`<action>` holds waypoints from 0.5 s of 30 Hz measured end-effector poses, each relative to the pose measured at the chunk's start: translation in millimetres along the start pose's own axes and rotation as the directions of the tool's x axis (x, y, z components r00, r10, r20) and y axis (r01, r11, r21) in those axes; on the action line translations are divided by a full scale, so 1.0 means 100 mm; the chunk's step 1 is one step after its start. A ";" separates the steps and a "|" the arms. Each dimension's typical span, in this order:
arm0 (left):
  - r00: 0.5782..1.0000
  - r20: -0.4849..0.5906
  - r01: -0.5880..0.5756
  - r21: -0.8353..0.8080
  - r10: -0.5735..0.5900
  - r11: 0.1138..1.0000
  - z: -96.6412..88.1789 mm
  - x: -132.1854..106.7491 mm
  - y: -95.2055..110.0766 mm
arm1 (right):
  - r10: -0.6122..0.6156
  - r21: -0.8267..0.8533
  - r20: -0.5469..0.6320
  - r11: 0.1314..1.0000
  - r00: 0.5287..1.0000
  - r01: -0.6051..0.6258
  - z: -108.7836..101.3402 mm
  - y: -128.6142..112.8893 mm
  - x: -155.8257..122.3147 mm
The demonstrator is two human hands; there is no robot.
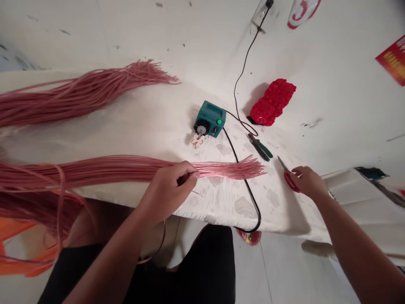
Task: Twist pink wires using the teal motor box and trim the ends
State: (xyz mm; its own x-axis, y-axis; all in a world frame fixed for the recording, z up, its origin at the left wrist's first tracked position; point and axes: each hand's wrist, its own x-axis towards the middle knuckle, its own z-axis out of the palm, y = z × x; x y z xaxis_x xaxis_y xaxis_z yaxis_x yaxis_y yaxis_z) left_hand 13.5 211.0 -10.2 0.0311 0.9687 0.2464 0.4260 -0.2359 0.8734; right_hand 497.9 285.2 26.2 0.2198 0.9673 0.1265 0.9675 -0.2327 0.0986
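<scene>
Head view, left hand (pixel 166 190): pinching a pink cord bundle (pixel 126 171)
Right hand (pixel 306 182): curled shut around red-handled scissors (pixel 291 181)
Nearby on worktop (pixel 152 131): teal control box (pixel 209 119), green-handled pliers (pixel 260 147)

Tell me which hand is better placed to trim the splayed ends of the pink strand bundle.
Right, most likely. The right hand already holds the red-handled scissors, close to the splayed ends. The left hand is closed around the pink strands, so it seems better kept steadying them.
</scene>
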 end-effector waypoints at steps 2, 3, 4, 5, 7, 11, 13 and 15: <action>1.000 -0.020 0.014 -0.061 -0.016 0.998 -0.01 -0.02 0.02 | 0.010 -0.012 0.058 1.000 0.998 -0.009 0.04 0.12 -0.04; 0.999 -0.036 0.020 -0.089 -0.024 0.996 -0.02 -0.04 0.02 | 0.012 -0.017 0.078 1.000 0.997 -0.011 0.07 0.16 -0.04; 0.998 -0.051 0.025 -0.114 -0.031 0.993 -0.04 -0.06 0.04 | 0.019 -0.021 0.089 1.000 0.996 -0.017 0.09 0.18 -0.03; 0.997 -0.061 0.029 -0.133 -0.038 0.991 -0.05 -0.08 0.05 | 0.033 -0.024 0.094 0.999 0.995 -0.031 0.11 0.19 -0.01; 0.997 -0.069 0.029 -0.169 -0.041 0.985 -0.09 -0.15 0.07 | 0.081 -0.024 0.099 0.997 0.992 -0.079 0.14 0.20 0.03; 0.996 -0.087 0.012 -0.207 -0.031 0.978 -0.18 -0.30 0.13 | 0.195 0.019 0.121 0.980 0.973 -0.199 0.15 0.20 0.13; 0.996 -0.087 0.010 -0.189 -0.027 0.982 -0.22 -0.37 0.15 | 0.237 0.072 0.125 0.966 0.964 -0.247 0.12 0.20 0.16; 0.997 -0.070 0.010 -0.170 -0.022 0.985 -0.24 -0.42 0.17 | 0.269 0.158 0.115 0.945 0.956 -0.285 0.09 0.20 0.16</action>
State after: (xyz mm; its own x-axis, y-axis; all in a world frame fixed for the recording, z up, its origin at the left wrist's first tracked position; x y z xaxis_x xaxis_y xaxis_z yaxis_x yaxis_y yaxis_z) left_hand -2.5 164.1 4.5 -0.0422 0.9658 0.2557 0.2660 -0.2359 0.9347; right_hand 522.3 296.7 21.2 0.4847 0.8740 0.0336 0.8718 -0.4796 -0.0992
